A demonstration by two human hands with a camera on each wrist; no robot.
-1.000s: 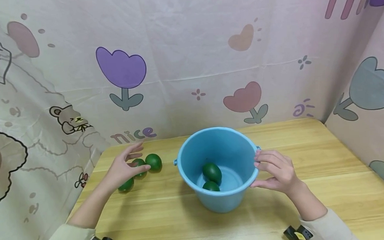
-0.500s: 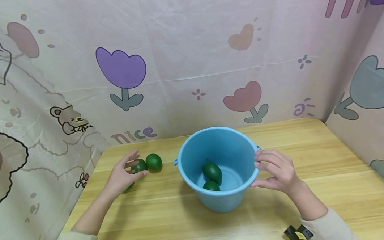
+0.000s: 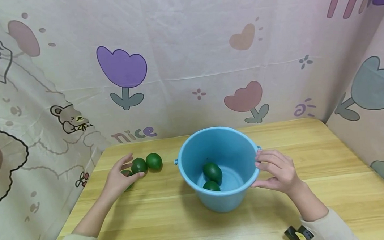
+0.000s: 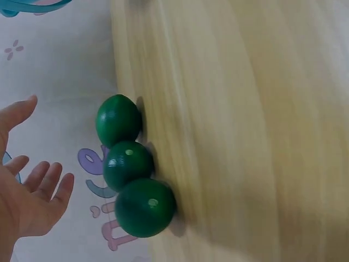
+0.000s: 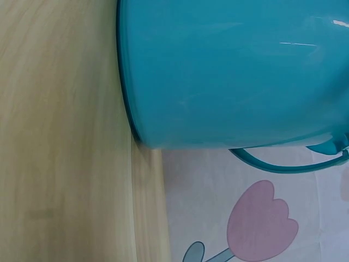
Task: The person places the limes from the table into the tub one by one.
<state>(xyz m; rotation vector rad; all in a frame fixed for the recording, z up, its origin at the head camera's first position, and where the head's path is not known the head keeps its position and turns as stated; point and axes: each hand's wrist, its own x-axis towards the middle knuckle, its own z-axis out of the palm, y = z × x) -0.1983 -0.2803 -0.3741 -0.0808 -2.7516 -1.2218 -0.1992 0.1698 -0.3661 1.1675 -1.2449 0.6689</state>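
Three green limes lie in a touching row at the table's left: a far one, a middle one and a near one partly behind my left hand. That hand hovers close over the near lime, thumb and fingers spread apart with nothing between them. In the left wrist view the limes stand apart from the fingers. A light blue bucket stands upright mid-table with two limes on its bottom. My right hand holds the bucket's right rim, fingertips at the edge and thumb lower against it.
The wooden table ends at a patterned cloth behind, with more cloth along the left and right sides. In the right wrist view the bucket's handle hangs on its far side.
My left hand has drawn back a little toward me and to the left, from over the middle lime to the near one. The right hand and the bucket stay put.
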